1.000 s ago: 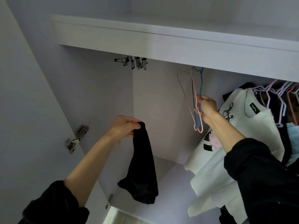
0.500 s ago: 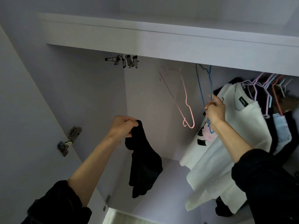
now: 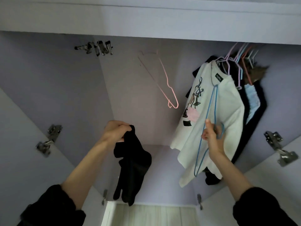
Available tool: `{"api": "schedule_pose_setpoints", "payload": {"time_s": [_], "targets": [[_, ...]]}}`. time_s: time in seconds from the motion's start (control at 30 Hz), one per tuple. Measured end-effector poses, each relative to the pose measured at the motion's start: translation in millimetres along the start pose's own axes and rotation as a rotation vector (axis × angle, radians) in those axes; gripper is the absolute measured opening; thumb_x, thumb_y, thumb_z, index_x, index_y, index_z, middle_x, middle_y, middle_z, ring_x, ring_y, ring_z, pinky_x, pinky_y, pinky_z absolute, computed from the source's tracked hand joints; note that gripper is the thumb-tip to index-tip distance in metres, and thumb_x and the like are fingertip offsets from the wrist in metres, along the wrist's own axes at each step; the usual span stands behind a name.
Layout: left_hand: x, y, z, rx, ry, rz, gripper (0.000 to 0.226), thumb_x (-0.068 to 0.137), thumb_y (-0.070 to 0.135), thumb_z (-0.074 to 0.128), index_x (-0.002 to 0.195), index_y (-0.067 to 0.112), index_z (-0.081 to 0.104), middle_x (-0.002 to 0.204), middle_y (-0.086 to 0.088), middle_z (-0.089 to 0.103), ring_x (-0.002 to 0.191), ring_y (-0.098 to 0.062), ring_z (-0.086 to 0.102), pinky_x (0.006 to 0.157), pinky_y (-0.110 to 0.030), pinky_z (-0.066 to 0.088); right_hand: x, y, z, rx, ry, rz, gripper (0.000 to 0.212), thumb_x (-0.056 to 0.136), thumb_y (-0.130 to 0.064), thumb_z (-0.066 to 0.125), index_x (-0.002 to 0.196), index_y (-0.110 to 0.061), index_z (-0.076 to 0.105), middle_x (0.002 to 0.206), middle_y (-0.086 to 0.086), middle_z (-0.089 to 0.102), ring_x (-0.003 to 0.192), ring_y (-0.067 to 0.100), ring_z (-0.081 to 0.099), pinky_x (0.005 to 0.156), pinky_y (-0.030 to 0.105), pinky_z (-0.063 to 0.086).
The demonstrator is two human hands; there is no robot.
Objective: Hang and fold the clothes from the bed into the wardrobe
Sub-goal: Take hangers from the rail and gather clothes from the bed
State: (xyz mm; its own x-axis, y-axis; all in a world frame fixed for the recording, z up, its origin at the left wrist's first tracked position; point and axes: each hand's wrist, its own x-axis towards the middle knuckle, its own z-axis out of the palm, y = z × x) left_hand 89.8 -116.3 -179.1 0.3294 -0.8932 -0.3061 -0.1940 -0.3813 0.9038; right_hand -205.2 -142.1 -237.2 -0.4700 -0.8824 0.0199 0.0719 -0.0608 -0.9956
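My left hand [image 3: 116, 131] grips the top of a black garment [image 3: 130, 167], which dangles inside the open wardrobe. My right hand [image 3: 213, 139] holds a blue wire hanger [image 3: 210, 115] off the rail, in front of a white printed T-shirt [image 3: 210, 121] that hangs on the right. An empty pink wire hanger [image 3: 166, 88] hangs alone near the middle of the wardrobe, blurred as if swinging.
More clothes on pink and pale hangers [image 3: 236, 62] crowd the right end, dark and light blue garments [image 3: 252, 101] behind the T-shirt. Metal clips [image 3: 96, 47] hang at the top left. Door hinges [image 3: 48, 141] [image 3: 280, 149] jut from both open doors. A shelf front [image 3: 146, 18] runs overhead.
My right hand has taken the blue hanger off the rail and lowered it in front of the white T-shirt. The pink hanger stayed on the rail. The view has tilted upward.
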Motion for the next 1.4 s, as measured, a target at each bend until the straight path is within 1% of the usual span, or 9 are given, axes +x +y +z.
{"api": "schedule_pose_setpoints", "payload": {"time_s": [0.2,0.53,0.63,0.87,1.0,1.1,1.17,1.27,1.4], "targets": [[-2,-14,12,0.077,-0.054,-0.029,0.019,0.086,0.004,0.057,0.068,0.01,0.058,0.071,-0.006,0.058,0.067,-0.014,0.057,0.053,-0.024,0.048,-6,15,-31,-0.241,0.087,0.199,0.048,0.101,-0.038,0.034,0.067,-0.017,0.06,0.062,0.002,0.043,0.055,0.011,0.038,0.053,0.019,0.031],[-19,-36,32,-0.025,-0.185,-0.171,0.006,0.084,0.002,0.062,0.079,0.003,0.06,0.075,-0.013,0.062,0.066,-0.019,0.062,0.053,-0.024,0.052,-49,33,-70,-0.414,-0.104,0.608,0.027,0.096,-0.012,0.051,0.071,-0.005,0.057,0.062,0.005,0.041,0.037,0.005,0.04,0.034,0.013,0.026],[-18,-38,36,-0.029,-0.208,-0.197,0.005,0.084,0.002,0.062,0.08,0.002,0.06,0.08,-0.014,0.062,0.069,-0.021,0.063,0.056,-0.027,0.054,-52,35,-80,-0.233,-0.074,0.605,0.024,0.098,-0.024,0.049,0.088,-0.008,0.063,0.061,-0.002,0.039,0.038,0.005,0.033,0.038,0.017,0.022],[-19,-42,45,-0.014,-0.215,-0.222,0.007,0.086,-0.001,0.059,0.079,0.001,0.057,0.082,-0.015,0.061,0.072,-0.023,0.062,0.059,-0.031,0.052,-61,17,-84,0.373,-0.053,0.632,0.039,0.093,-0.045,0.048,0.063,-0.022,0.04,0.044,-0.009,0.028,0.036,0.007,0.025,0.056,0.022,0.021],[-25,-46,44,-0.004,-0.2,-0.246,0.004,0.086,-0.002,0.059,0.082,-0.001,0.057,0.079,-0.015,0.061,0.071,-0.024,0.063,0.052,-0.03,0.057,-65,7,-74,0.602,-0.057,0.566,0.045,0.092,-0.033,0.053,0.048,-0.025,0.051,0.047,-0.007,0.023,0.041,0.011,0.022,0.059,0.023,0.024],[-29,-46,40,-0.016,-0.198,-0.247,0.007,0.086,-0.002,0.059,0.08,0.0,0.057,0.078,-0.015,0.061,0.069,-0.023,0.063,0.047,-0.025,0.055,-69,0,-61,0.729,-0.101,0.508,0.027,0.065,-0.03,0.073,0.051,-0.026,0.05,0.048,-0.007,0.024,0.042,0.012,0.023,0.059,0.025,0.028],[-31,-45,36,-0.035,-0.199,-0.238,0.008,0.086,-0.002,0.059,0.078,0.0,0.058,0.08,-0.016,0.062,0.07,-0.024,0.063,0.047,-0.025,0.055,-71,0,-53,0.783,-0.14,0.488,0.032,0.057,-0.033,0.074,0.048,-0.023,0.045,0.046,-0.007,0.026,0.042,0.012,0.025,0.059,0.026,0.028],[-38,-43,31,-0.061,-0.224,-0.22,0.005,0.086,-0.002,0.058,0.081,-0.001,0.059,0.083,-0.018,0.063,0.071,-0.025,0.064,0.05,-0.025,0.056,-77,4,-35,0.78,-0.217,0.505,0.045,0.08,-0.035,0.06,0.042,-0.021,0.041,0.043,-0.007,0.027,0.041,0.011,0.026,0.058,0.025,0.026],[-45,-33,20,-0.129,-0.251,-0.191,0.003,0.086,-0.002,0.057,0.087,-0.002,0.06,0.083,-0.017,0.062,0.068,-0.022,0.064,0.048,-0.023,0.055,-88,23,-9,0.435,-0.314,0.518,0.04,0.096,-0.025,0.046,0.056,-0.02,0.049,0.044,-0.008,0.033,0.04,0.007,0.027,0.059,0.025,0.024]]}}
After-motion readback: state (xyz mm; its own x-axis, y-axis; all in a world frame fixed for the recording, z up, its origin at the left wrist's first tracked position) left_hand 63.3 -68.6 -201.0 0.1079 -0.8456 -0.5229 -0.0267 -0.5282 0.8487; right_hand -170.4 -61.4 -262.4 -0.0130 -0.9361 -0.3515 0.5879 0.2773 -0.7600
